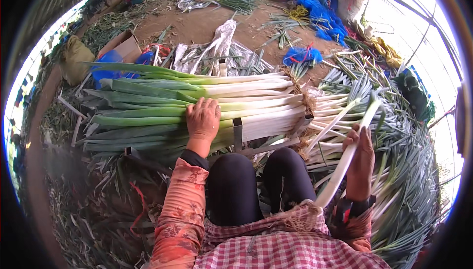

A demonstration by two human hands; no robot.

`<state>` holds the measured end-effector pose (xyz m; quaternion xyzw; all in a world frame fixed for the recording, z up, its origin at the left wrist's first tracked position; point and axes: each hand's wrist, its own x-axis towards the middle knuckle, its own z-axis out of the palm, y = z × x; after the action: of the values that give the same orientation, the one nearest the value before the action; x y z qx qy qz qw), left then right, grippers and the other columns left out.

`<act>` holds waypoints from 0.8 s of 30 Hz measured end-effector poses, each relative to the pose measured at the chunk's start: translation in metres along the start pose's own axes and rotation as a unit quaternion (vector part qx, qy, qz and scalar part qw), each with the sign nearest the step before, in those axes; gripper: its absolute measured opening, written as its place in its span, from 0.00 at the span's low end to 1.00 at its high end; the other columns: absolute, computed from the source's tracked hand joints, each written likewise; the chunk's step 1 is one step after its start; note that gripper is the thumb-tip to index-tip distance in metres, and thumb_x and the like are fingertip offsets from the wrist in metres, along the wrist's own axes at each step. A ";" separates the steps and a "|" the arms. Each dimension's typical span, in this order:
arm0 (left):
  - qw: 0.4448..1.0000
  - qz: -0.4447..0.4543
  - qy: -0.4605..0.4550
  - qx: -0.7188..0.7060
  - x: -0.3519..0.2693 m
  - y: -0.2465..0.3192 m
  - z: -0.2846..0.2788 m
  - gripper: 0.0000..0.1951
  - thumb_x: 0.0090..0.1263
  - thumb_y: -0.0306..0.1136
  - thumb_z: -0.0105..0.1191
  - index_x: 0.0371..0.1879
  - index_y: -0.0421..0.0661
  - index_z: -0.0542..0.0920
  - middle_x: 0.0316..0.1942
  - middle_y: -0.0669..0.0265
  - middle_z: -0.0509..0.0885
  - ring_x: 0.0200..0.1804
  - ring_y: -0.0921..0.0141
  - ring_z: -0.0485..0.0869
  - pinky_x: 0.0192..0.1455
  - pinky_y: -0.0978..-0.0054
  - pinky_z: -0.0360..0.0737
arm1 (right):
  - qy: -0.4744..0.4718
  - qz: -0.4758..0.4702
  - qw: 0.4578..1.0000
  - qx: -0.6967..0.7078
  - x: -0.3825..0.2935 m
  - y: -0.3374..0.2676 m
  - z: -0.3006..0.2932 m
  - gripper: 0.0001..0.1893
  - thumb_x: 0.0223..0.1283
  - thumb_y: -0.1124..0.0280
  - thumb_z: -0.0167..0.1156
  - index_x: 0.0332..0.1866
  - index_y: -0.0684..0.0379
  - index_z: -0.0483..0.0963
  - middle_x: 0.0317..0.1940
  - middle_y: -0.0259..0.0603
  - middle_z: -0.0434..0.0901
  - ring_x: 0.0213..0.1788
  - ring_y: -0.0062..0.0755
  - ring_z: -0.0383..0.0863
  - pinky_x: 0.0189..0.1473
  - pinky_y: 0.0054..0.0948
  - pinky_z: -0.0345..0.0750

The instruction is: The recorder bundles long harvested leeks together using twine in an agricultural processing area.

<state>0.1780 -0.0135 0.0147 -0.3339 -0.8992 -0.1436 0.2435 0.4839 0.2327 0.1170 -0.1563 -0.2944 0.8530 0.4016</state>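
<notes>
A thick stack of trimmed leeks (255,115) lies crosswise before my knees, green leaves to the left and rooted white ends to the right. It rests in a metal frame (237,132) with upright posts. My left hand (203,117) lies palm down on the stack, where white stalk turns green. At the right, my right hand (360,150) grips a single leek (343,169) by its white shank. Its root end hangs toward my checked apron (258,246), and its leafy end points up and away.
A large heap of loose leeks (402,180) spreads along my right side. Beyond the stack lie a plastic sheet (225,43), a cardboard box (122,47) and blue netting (303,55). More blue netting (321,13) is piled farther back. Leaf scraps and a red string (139,210) litter the left ground.
</notes>
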 end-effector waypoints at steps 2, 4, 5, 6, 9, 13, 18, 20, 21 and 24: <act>0.999 -0.015 -0.022 -0.019 0.000 0.001 0.001 0.14 0.69 0.42 0.44 0.43 0.51 0.81 0.49 0.70 0.81 0.59 0.65 0.73 0.58 0.63 0.63 | -0.057 -0.032 0.994 -0.093 0.012 0.007 0.037 0.23 0.69 0.70 0.49 0.67 0.51 0.56 0.42 0.38 0.70 0.35 0.23 0.70 0.37 0.24 0.76; 1.000 -0.012 -0.005 -0.016 -0.001 0.002 -0.003 0.13 0.69 0.42 0.45 0.42 0.51 0.81 0.48 0.70 0.81 0.57 0.66 0.74 0.56 0.63 0.64 | -0.117 -0.046 0.973 -0.193 0.033 0.012 0.063 0.28 0.69 0.72 0.48 0.72 0.50 0.50 0.43 0.39 0.71 0.35 0.23 0.71 0.36 0.27 0.76; 1.000 -0.010 0.001 -0.011 -0.002 0.002 -0.005 0.12 0.69 0.41 0.46 0.42 0.51 0.81 0.47 0.70 0.81 0.57 0.66 0.74 0.55 0.63 0.64 | -0.161 -0.047 0.955 -0.245 0.046 0.014 0.075 0.31 0.69 0.73 0.48 0.74 0.49 0.47 0.44 0.40 0.72 0.35 0.24 0.72 0.37 0.28 0.76; 1.000 -0.011 -0.011 -0.016 -0.001 0.001 -0.005 0.12 0.69 0.41 0.46 0.42 0.51 0.80 0.47 0.69 0.81 0.57 0.66 0.74 0.55 0.63 0.64 | -0.189 -0.073 0.927 -0.316 0.063 0.015 0.083 0.35 0.67 0.75 0.48 0.75 0.49 0.42 0.44 0.41 0.73 0.36 0.25 0.74 0.37 0.28 0.76; 1.000 -0.006 0.005 -0.007 -0.001 0.003 -0.003 0.11 0.68 0.40 0.47 0.42 0.51 0.80 0.46 0.69 0.81 0.57 0.65 0.74 0.55 0.63 0.65 | -0.221 -0.170 0.797 -0.537 0.122 0.012 0.114 0.33 0.65 0.78 0.50 0.74 0.50 0.49 0.44 0.41 0.77 0.33 0.21 0.74 0.36 0.24 0.75; 1.000 -0.014 0.001 0.000 -0.001 0.006 -0.008 0.12 0.69 0.40 0.46 0.43 0.51 0.80 0.48 0.69 0.81 0.57 0.65 0.74 0.56 0.63 0.64 | -0.322 -0.238 0.665 -0.630 0.179 0.044 0.155 0.29 0.65 0.76 0.52 0.72 0.52 0.56 0.48 0.41 0.78 0.42 0.25 0.76 0.46 0.24 0.75; 0.999 -0.010 0.011 0.034 -0.004 0.007 -0.006 0.12 0.68 0.39 0.47 0.44 0.50 0.80 0.47 0.69 0.81 0.55 0.66 0.75 0.55 0.64 0.64 | -0.528 -0.123 0.560 -0.627 0.183 0.192 0.130 0.24 0.61 0.75 0.56 0.63 0.51 0.68 0.52 0.47 0.79 0.47 0.38 0.81 0.51 0.34 0.76; 1.000 -0.017 -0.010 0.019 0.002 0.015 -0.005 0.12 0.68 0.39 0.47 0.44 0.50 0.79 0.47 0.69 0.81 0.53 0.67 0.76 0.54 0.64 0.65 | -0.525 -0.069 0.511 -0.677 0.179 0.219 0.100 0.25 0.58 0.76 0.58 0.62 0.47 0.70 0.49 0.51 0.78 0.47 0.47 0.80 0.53 0.37 0.75; 1.000 -0.019 -0.002 0.020 0.003 0.015 -0.004 0.11 0.68 0.39 0.47 0.43 0.50 0.79 0.46 0.69 0.81 0.51 0.67 0.76 0.52 0.65 0.66 | -0.517 -0.069 0.511 -0.684 0.172 0.227 0.092 0.26 0.56 0.76 0.58 0.62 0.46 0.70 0.47 0.52 0.79 0.47 0.51 0.79 0.53 0.39 0.75; 0.998 -0.018 -0.029 0.044 0.003 0.015 -0.009 0.12 0.67 0.40 0.47 0.44 0.50 0.78 0.48 0.68 0.80 0.53 0.67 0.75 0.54 0.64 0.65 | -0.516 -0.061 0.501 -0.692 0.179 0.232 0.076 0.26 0.57 0.73 0.54 0.63 0.40 0.69 0.44 0.52 0.79 0.47 0.52 0.78 0.52 0.41 0.74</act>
<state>0.1891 -0.0044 0.0250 -0.3111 -0.9169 -0.0987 0.2296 0.1962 0.2266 0.0249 0.1021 -0.9546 0.2799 -0.0067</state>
